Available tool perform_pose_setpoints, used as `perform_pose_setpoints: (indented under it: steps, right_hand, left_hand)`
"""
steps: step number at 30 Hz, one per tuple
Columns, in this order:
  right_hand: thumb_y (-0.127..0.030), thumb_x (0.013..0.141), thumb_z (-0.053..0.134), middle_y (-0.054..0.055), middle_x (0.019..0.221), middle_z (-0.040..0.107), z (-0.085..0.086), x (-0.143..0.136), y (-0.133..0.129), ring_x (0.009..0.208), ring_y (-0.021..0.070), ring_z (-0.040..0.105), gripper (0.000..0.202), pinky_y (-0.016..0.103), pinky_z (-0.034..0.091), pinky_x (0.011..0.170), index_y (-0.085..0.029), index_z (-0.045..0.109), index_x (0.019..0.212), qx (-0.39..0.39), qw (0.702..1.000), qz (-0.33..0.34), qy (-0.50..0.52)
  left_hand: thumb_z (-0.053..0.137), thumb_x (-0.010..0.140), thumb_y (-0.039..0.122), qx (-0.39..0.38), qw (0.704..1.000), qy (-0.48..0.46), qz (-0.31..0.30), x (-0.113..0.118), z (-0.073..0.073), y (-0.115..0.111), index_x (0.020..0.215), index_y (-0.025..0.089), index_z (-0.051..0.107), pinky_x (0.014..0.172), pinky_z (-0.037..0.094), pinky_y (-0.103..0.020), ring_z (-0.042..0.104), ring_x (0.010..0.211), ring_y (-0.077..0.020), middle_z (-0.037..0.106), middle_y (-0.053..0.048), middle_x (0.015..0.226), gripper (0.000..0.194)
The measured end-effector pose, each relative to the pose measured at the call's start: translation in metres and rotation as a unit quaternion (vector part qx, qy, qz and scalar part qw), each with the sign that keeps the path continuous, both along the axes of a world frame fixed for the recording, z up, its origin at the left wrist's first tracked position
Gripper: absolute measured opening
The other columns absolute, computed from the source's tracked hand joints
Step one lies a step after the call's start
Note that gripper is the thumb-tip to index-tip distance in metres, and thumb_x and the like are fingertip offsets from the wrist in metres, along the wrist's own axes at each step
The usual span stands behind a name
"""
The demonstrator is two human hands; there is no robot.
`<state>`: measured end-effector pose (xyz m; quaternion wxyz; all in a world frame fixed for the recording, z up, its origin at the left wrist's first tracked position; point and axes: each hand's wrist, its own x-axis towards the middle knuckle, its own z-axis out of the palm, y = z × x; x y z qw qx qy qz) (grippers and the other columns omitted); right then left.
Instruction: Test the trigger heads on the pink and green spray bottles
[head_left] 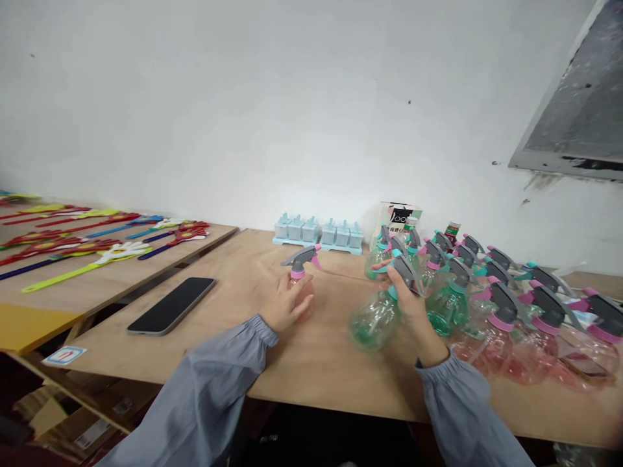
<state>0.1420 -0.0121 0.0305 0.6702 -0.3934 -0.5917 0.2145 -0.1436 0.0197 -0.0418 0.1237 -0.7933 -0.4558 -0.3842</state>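
My left hand [288,302] is wrapped around the pink spray bottle [306,305], which stands upright on the table with its grey and pink trigger head above my fingers. My right hand [407,305] grips the grey and teal trigger head of a green spray bottle [374,321]. That bottle is tilted, its round clear body hanging to the lower left and slightly blurred. Just right of my right hand stand several more spray bottles, among them a green one [446,308] and a pink one [496,337].
A black phone [171,306] lies on the wooden table [228,279] at left. Light-blue popsicle molds [317,232] and a printed box [395,217] stand near the wall. Colourful hand-shaped sticks [102,256] cover the adjoining left table. A gap separates both tables.
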Motion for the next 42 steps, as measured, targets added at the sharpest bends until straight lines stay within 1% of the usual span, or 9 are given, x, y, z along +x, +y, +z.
perform_pose_setpoints:
  steps: [5, 9, 16, 23, 32, 36, 38, 40, 42]
  right_hand:
    - [-0.057, 0.082, 0.069, 0.007, 0.102, 0.077, -0.003, 0.049, -0.002, 0.097, 0.0265, 0.07, 0.039, 0.045, 0.053, 0.09, -0.023, 0.075, 0.099, 0.015, 0.99, -0.136, -0.046]
    - [-0.06, 0.077, 0.07, 0.008, 0.096, 0.077, -0.01, 0.068, 0.009, 0.094, 0.0273, 0.069, 0.046, 0.045, 0.052, 0.089, -0.02, 0.075, 0.099, -0.013, 0.984, -0.163, -0.068]
    - [-0.061, 0.069, 0.072, 0.003, 0.075, 0.07, -0.018, 0.072, 0.036, 0.074, 0.0222, 0.063, 0.044, 0.037, 0.05, 0.075, -0.019, 0.073, 0.082, -0.047, 0.974, -0.209, -0.079]
    - [-0.061, 0.065, 0.071, 0.01, 0.082, 0.076, -0.028, 0.075, 0.05, 0.09, 0.0311, 0.07, 0.045, 0.045, 0.051, 0.088, -0.019, 0.075, 0.081, -0.087, 0.969, -0.219, -0.07]
    - [-0.07, 0.067, 0.069, 0.006, 0.075, 0.073, -0.033, 0.081, 0.049, 0.08, 0.0267, 0.066, 0.053, 0.042, 0.05, 0.082, -0.02, 0.073, 0.081, -0.097, 0.968, -0.216, -0.084]
    - [-0.073, 0.066, 0.07, 0.006, 0.078, 0.072, -0.036, 0.082, 0.047, 0.079, 0.0261, 0.065, 0.057, 0.042, 0.049, 0.08, -0.019, 0.071, 0.086, -0.096, 0.969, -0.211, -0.089]
    - [-0.071, 0.066, 0.072, 0.005, 0.082, 0.071, -0.037, 0.082, 0.046, 0.081, 0.025, 0.064, 0.059, 0.041, 0.05, 0.08, -0.019, 0.068, 0.092, -0.09, 0.97, -0.212, -0.082]
    - [-0.07, 0.063, 0.076, 0.005, 0.091, 0.07, -0.039, 0.081, 0.043, 0.084, 0.024, 0.063, 0.067, 0.041, 0.05, 0.082, -0.02, 0.061, 0.105, -0.076, 0.971, -0.219, -0.061]
    - [-0.068, 0.059, 0.079, 0.008, 0.103, 0.067, -0.04, 0.08, 0.04, 0.091, 0.0244, 0.063, 0.08, 0.041, 0.05, 0.084, -0.021, 0.05, 0.117, -0.049, 0.973, -0.224, -0.035]
  left_hand:
    - [0.055, 0.093, 0.038, 0.006, 1.0, -0.01, -0.006, 0.001, 0.0, 0.0, 0.132, 0.024, 0.063, 0.095, 0.052, -0.042, 0.06, 0.107, -0.0279, 0.055, -0.012, 0.121, 0.042]
    - [0.054, 0.094, 0.038, 0.017, 1.0, -0.006, -0.007, 0.0, 0.0, 0.0, 0.132, 0.022, 0.064, 0.093, 0.053, -0.043, 0.06, 0.107, -0.0289, 0.055, -0.013, 0.118, 0.042]
    - [0.055, 0.094, 0.04, 0.026, 1.0, 0.003, -0.003, 0.0, -0.002, 0.0, 0.133, 0.022, 0.063, 0.099, 0.051, -0.044, 0.058, 0.116, -0.0306, 0.051, -0.015, 0.128, 0.044]
    - [0.061, 0.091, 0.045, 0.038, 0.999, 0.012, 0.001, 0.002, -0.004, -0.004, 0.132, 0.026, 0.066, 0.1, 0.05, -0.052, 0.053, 0.122, -0.0358, 0.043, -0.017, 0.138, 0.046]
    - [0.07, 0.083, 0.06, -0.024, 0.998, 0.021, -0.052, 0.003, 0.004, -0.022, 0.148, 0.028, 0.052, 0.108, 0.045, -0.056, 0.043, 0.14, -0.0417, 0.038, -0.02, 0.154, 0.074]
    - [0.071, 0.077, 0.067, -0.074, 0.992, 0.022, -0.097, -0.022, 0.019, -0.051, 0.148, 0.03, 0.052, 0.112, 0.039, -0.063, 0.037, 0.146, -0.0434, 0.039, -0.019, 0.158, 0.082]
    - [0.071, 0.078, 0.066, -0.122, 0.983, 0.032, -0.136, -0.047, 0.036, -0.065, 0.143, 0.033, 0.056, 0.111, 0.042, -0.059, 0.045, 0.142, -0.0393, 0.05, -0.016, 0.152, 0.074]
    - [0.07, 0.082, 0.061, -0.186, 0.967, 0.016, -0.175, -0.07, 0.055, -0.069, 0.132, 0.033, 0.065, 0.105, 0.051, -0.048, 0.06, 0.126, -0.0322, 0.065, -0.012, 0.136, 0.057]
    - [0.064, 0.087, 0.059, -0.204, 0.965, -0.063, -0.154, -0.081, 0.071, -0.059, 0.117, 0.027, 0.07, 0.094, 0.057, -0.043, 0.069, 0.108, -0.0274, 0.073, -0.01, 0.116, 0.044]
